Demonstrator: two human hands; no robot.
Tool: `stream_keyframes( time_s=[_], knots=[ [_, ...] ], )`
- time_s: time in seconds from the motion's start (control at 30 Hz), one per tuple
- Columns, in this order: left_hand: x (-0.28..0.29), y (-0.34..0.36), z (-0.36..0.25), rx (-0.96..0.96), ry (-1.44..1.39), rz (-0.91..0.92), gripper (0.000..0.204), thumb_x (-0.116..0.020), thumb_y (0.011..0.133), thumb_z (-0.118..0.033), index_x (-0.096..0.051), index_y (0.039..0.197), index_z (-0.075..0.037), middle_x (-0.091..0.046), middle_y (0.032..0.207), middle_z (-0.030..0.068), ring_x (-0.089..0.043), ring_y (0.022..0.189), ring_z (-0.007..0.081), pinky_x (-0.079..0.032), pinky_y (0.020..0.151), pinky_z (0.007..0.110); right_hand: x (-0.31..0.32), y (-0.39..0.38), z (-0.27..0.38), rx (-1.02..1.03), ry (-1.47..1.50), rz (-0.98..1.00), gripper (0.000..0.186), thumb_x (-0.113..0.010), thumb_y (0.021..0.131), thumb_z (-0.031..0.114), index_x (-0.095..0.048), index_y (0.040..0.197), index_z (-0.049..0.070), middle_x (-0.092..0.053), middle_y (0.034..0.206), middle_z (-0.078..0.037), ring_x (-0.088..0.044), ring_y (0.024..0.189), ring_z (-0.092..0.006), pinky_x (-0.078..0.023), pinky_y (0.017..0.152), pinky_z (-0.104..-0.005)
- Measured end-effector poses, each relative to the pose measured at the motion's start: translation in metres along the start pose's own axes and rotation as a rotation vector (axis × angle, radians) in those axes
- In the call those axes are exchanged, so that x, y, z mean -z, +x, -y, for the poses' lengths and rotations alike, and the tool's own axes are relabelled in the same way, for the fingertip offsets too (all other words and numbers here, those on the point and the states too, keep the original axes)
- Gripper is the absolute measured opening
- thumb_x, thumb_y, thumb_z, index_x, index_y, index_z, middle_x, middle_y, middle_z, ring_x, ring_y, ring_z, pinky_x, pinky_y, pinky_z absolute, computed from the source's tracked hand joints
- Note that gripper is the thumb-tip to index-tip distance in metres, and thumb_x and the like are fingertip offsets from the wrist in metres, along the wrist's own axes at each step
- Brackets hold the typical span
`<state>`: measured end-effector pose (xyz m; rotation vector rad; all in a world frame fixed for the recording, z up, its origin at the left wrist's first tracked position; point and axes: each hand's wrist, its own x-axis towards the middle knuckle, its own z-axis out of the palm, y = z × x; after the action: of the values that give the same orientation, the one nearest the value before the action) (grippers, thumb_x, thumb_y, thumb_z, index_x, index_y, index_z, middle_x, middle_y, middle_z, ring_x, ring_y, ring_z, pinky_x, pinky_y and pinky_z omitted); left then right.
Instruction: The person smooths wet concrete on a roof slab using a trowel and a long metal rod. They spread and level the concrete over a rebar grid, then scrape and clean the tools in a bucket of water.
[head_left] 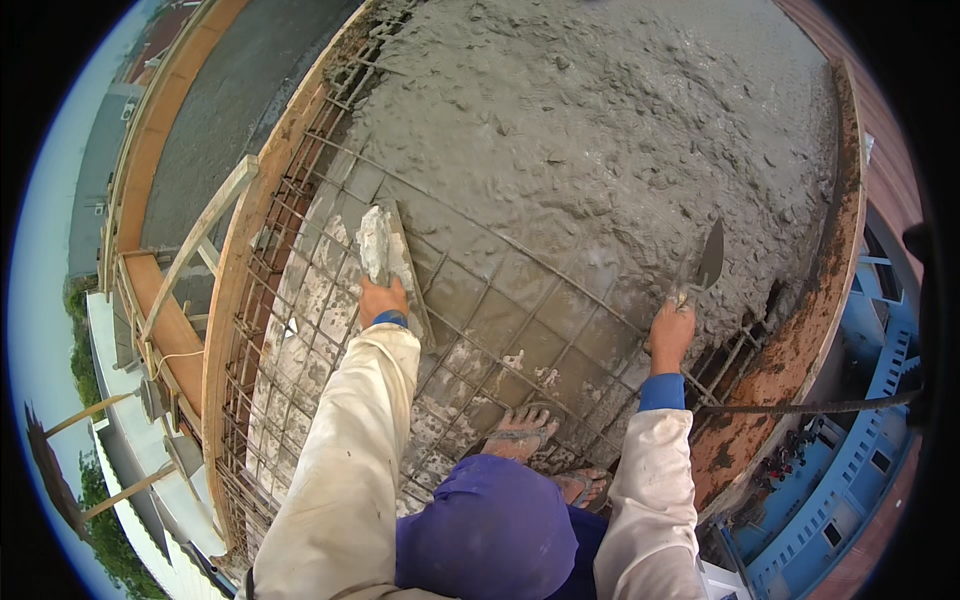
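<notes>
My left hand (383, 298) is closed round the handle end of a cement-caked hand float (408, 270), which is held over the bar grid at the left. In my right hand (671, 335) is a small pointed trowel (712, 255). Its blade points away from me and lies at or just over the edge of the wet concrete (590, 120). That grey, lumpy mass covers the far part of the bay. Nearer to me, a grid of steel reinforcing bars (487, 290) shows above a wet, splashed base.
A curved wooden form board (245, 220) borders the left side, and a mud-stained one (800, 370) the right. Wooden braces (205, 225) stand outside the left board. My sandalled feet (522, 432) are among the bars. Blue buildings (850, 490) lie far below at the right.
</notes>
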<state>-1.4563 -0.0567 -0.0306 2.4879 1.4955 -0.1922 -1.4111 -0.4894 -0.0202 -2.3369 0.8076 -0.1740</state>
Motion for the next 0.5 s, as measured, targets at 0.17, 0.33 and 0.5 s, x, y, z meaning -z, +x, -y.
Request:
stream_keyframes(
  time_s=[0.17, 0.33, 0.5],
  knots=[
    [0.003, 0.017, 0.008, -0.078, -0.064, 0.11, 0.074, -0.07, 0.085, -0.038, -0.044, 0.137, 0.008, -0.062, 0.121, 0.0335, -0.06, 0.115, 0.0451, -0.048, 0.098, 0.048, 0.028, 0.011, -0.013, -0.092, -0.236, 0.316, 0.057, -0.055, 0.097, 0.024, -0.041, 0.139, -0.011, -0.058, 0.125, -0.035, -0.057, 0.116, -0.0493, -0.046, 0.096, -0.0494],
    [0.054, -0.006, 0.074, -0.118, -0.083, 0.322, 0.075, -0.071, 0.082, -0.039, -0.048, 0.134, 0.01, -0.06, 0.123, 0.0349, -0.059, 0.117, 0.0455, -0.047, 0.1, 0.046, 0.133, -0.022, -0.035, -0.017, -0.046, 0.365, 0.061, -0.061, 0.096, 0.029, -0.043, 0.14, -0.008, -0.056, 0.131, -0.032, -0.057, 0.119, -0.0398, -0.044, 0.101, -0.0424],
    [0.165, -0.133, 0.232, 0.105, 0.026, 0.467, 0.076, -0.072, 0.081, -0.037, -0.045, 0.138, 0.006, -0.063, 0.121, 0.0317, -0.061, 0.113, 0.0445, -0.049, 0.098, 0.046, 0.268, -0.119, -0.043, -0.044, -0.287, 0.573, 0.05, -0.068, 0.088, 0.02, -0.053, 0.128, -0.007, -0.063, 0.118, -0.025, -0.062, 0.107, -0.0381, -0.047, 0.094, -0.0424]
  ],
)
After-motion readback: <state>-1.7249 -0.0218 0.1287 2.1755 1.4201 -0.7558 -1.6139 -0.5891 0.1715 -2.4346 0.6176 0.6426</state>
